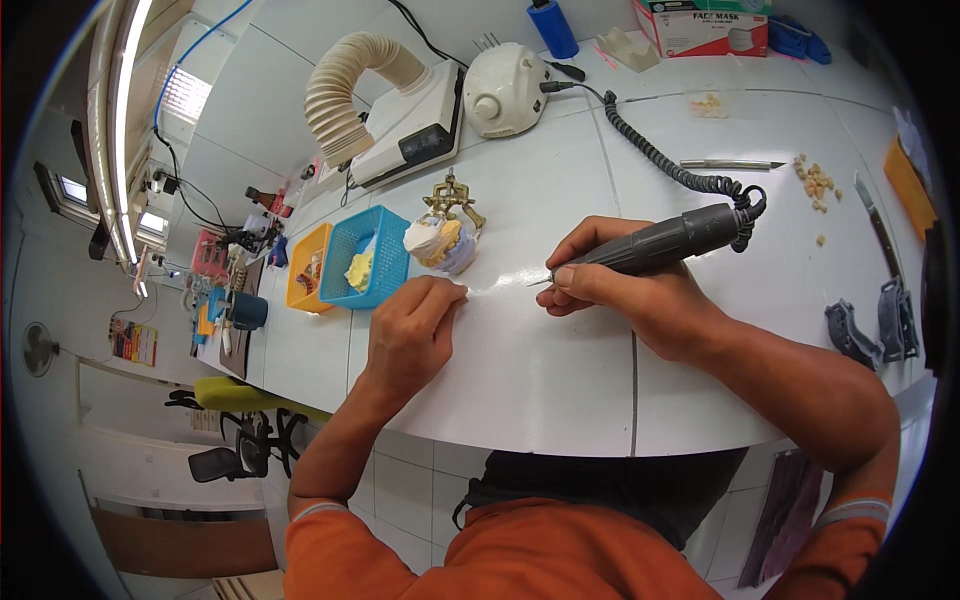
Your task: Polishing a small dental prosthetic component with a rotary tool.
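Observation:
My right hand [640, 297] grips a dark grey rotary handpiece [655, 243] like a pen. Its thin bur points left, and a coiled black cord trails from its back end. Beside it, my left hand [412, 330] has its fingers pinched together just above the white table; whatever lies between the fingertips is hidden or too small to name. A dental plaster model [440, 243] on a brass articulator [453, 192] stands beyond my left hand. Close by on the left is a blue plastic basket [392, 265] with a pale yellow lump inside.
An orange basket [294, 285] adjoins the blue one. Farther back stand a dust extractor with a ribbed hose [335, 85] and a white motor control unit [505, 92]. A craft knife [730, 164], loose tooth-coloured pieces [815, 182] and another knife [880, 225] lie at right.

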{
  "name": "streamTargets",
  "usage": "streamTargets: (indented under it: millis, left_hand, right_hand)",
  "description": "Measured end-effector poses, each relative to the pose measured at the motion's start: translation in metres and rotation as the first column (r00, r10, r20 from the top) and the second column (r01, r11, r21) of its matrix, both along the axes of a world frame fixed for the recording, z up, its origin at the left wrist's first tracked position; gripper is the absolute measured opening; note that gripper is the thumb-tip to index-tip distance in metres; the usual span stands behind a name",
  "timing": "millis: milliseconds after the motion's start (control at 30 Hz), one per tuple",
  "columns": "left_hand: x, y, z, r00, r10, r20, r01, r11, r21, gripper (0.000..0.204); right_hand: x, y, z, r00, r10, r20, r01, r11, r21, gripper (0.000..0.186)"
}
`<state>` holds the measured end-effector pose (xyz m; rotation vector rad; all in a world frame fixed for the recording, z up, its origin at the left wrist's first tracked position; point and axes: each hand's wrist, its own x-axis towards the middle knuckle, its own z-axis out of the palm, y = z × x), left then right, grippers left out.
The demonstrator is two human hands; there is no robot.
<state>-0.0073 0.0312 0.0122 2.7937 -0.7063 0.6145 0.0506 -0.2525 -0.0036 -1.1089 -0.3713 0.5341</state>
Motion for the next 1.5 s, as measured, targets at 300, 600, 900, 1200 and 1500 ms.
streamTargets:
  millis: [300, 600, 900, 1200, 1500]
  left_hand:
    - [-0.002, -0.009, -0.003, 0.801, -0.37, -0.471, -0.295, 0.441, -0.848, 0.012]
    - [0.032, -0.035, -0.009, 0.49, -0.761, -0.424, -0.419, 0.221, -0.881, 0.011]
    - [0.037, -0.029, -0.027, 0.447, -0.788, -0.424, -0.511, 0.164, -0.844, 0.017]
    - [0.037, -0.021, -0.025, 0.4, -0.803, -0.442, -0.395, 0.284, -0.874, 0.023]
    - [0.028, -0.029, -0.022, 0.472, -0.742, -0.476, -0.426, 0.281, -0.86, 0.013]
  right_hand:
    - [0.001, 0.0, -0.004, 0.997, -0.071, 0.014, 0.07, 0.996, 0.047, 0.024]
    - [0.022, 0.009, -0.005, 0.958, -0.235, -0.167, 0.251, 0.964, 0.084, 0.023]
    - [0.014, -0.01, 0.0, 0.986, -0.136, -0.098, 0.141, 0.989, 0.053, 0.027]
    - [0.015, -0.016, -0.002, 0.997, -0.041, -0.064, 0.039, 0.999, -0.027, 0.026]
    - [0.008, -0.018, 0.004, 0.998, -0.064, -0.025, 0.062, 0.995, -0.084, 0.029]
